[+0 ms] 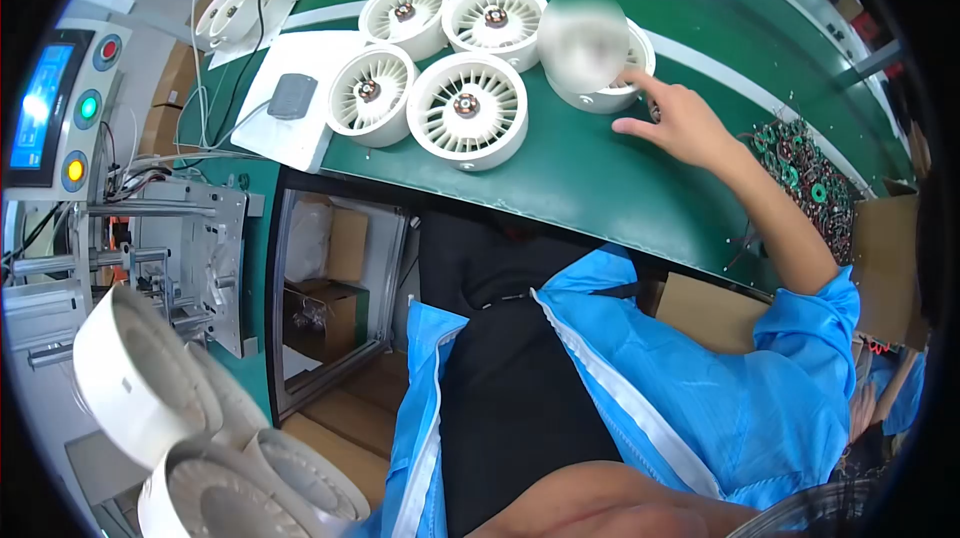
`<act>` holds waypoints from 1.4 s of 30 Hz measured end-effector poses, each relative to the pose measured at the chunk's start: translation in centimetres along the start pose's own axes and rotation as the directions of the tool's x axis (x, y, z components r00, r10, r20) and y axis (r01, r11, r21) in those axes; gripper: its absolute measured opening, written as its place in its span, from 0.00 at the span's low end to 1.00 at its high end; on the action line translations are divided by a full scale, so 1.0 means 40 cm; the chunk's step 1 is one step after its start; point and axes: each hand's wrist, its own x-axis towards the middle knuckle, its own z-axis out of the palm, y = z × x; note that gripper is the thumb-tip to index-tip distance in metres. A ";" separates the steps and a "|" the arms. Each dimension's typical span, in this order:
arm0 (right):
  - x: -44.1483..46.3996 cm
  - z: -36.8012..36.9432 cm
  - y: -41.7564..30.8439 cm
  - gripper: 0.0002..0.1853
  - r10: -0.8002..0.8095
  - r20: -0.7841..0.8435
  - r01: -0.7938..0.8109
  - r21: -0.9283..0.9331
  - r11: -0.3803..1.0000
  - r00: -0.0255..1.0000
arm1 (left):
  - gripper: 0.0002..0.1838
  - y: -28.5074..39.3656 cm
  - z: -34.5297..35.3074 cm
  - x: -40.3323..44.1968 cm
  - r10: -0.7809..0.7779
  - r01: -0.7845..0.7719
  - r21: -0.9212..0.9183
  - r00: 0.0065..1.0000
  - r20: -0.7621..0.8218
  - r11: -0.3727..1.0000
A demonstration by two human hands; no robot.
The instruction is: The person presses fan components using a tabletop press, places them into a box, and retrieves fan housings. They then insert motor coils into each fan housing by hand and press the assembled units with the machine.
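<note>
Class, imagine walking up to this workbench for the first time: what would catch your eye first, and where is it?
Probably the four finned white rings clustered on the green bench, with a blurred white shape over another white ring beside the right hand. Next, perhaps, the larger white rings looming at lower left, and the red, green and yellow buttons on the panel at upper left.

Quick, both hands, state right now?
Left hand: not in view, state can't be told.
Right hand: open, thumb and fingers spread, fingertips at the rim of a white fan housing; contact can't be told.
</note>
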 end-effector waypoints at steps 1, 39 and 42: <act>0.006 0.024 0.022 0.28 -0.022 -0.020 0.022 0.011 1.000 1.000 | 0.32 -0.006 0.026 0.024 0.001 -0.001 0.000 1.000 0.004 1.000; -0.185 -0.240 0.447 0.13 0.590 -0.665 -0.012 0.659 0.752 0.458 | 0.18 1.251 0.182 0.334 0.963 -0.896 -0.384 -0.263 0.059 -0.222; -0.206 -0.230 0.393 0.10 0.738 -0.561 0.076 0.812 0.579 0.375 | 0.19 1.268 0.283 0.353 0.926 -0.893 -0.406 -0.304 0.223 -0.195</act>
